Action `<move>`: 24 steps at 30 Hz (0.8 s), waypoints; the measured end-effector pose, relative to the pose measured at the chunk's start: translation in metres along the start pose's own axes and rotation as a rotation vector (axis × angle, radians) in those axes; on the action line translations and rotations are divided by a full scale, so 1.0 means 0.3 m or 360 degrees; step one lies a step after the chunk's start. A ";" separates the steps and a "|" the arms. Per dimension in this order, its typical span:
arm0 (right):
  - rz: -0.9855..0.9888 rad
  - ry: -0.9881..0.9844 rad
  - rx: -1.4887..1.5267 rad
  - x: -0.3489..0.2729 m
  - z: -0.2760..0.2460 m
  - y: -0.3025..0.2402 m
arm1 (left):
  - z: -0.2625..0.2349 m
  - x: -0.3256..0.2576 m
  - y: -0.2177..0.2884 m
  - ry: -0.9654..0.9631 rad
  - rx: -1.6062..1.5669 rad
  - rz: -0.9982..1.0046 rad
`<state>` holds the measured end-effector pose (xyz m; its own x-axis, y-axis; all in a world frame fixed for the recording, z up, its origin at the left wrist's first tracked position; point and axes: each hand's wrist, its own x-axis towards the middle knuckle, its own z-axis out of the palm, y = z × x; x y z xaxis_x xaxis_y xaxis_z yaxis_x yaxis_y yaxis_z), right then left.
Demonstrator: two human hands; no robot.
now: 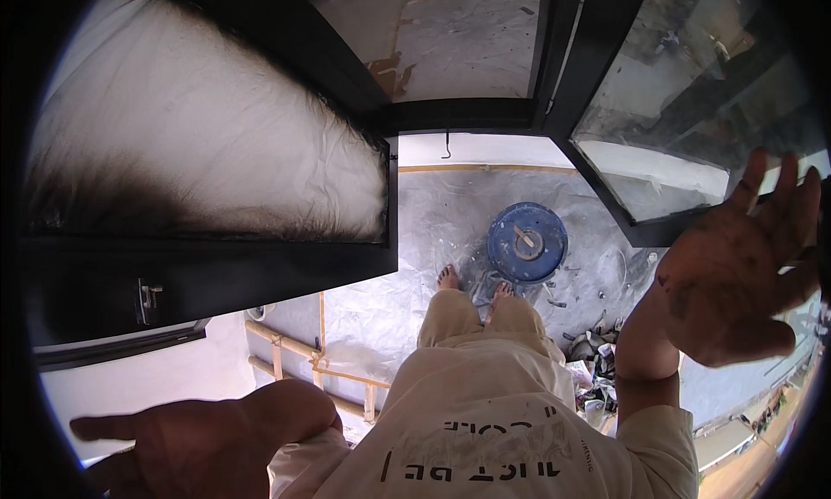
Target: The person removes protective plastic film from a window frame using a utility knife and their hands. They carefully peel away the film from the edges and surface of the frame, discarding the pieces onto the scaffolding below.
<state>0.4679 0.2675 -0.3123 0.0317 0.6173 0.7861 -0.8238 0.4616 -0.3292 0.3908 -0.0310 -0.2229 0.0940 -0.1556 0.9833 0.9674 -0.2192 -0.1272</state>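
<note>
My right hand (736, 274) is raised at the right, palm showing with dark smudges and fingers spread, holding nothing I can see. It overlaps the lower part of a black-framed glass window sash (658, 231); whether it touches the frame I cannot tell. At the lower left, my left hand (195, 443) is held out with one digit stretched away from the rest. Its other fingers run into the dark rim of the picture. Beyond that hand is another black sash (260, 278), its pane covered with plastic sheeting (260, 144) that is blackened along the edges.
A round blue drum or bucket (506, 257) stands before my bare feet, with a short light-coloured piece on top. Wrinkled plastic sheeting (433, 209) covers the floor. A heap of crumpled scraps (593, 365) lies right of my legs; wooden or bamboo poles (290, 343) are to the left.
</note>
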 end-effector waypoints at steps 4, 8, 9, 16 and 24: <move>0.1651 -0.0245 -0.0948 -0.565 -0.413 0.374 | -0.305 -0.449 0.029 -0.0531 0.2310 -0.0515; 0.2028 -0.0853 -0.1546 -1.305 -0.898 0.515 | -0.521 -0.676 0.063 -0.0373 0.2519 -0.1169; 0.2035 -0.1034 -0.1744 -1.410 -0.969 0.532 | -0.556 -0.713 0.050 -0.0303 0.2502 -0.1283; 0.2163 -0.1571 -0.2391 -1.790 -1.237 0.657 | -0.720 -0.903 0.072 -0.0024 0.3025 -0.1268; 0.1705 -0.1705 -0.2606 -1.949 -1.253 0.779 | -0.641 -1.647 0.550 -0.0575 0.2305 -0.2715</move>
<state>0.4695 0.2539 -1.0456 -0.6657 0.7161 -0.2099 0.7434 0.6119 -0.2700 0.4585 -0.1756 -0.7547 -0.8746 -0.4835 0.0365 -0.3795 0.7293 0.5693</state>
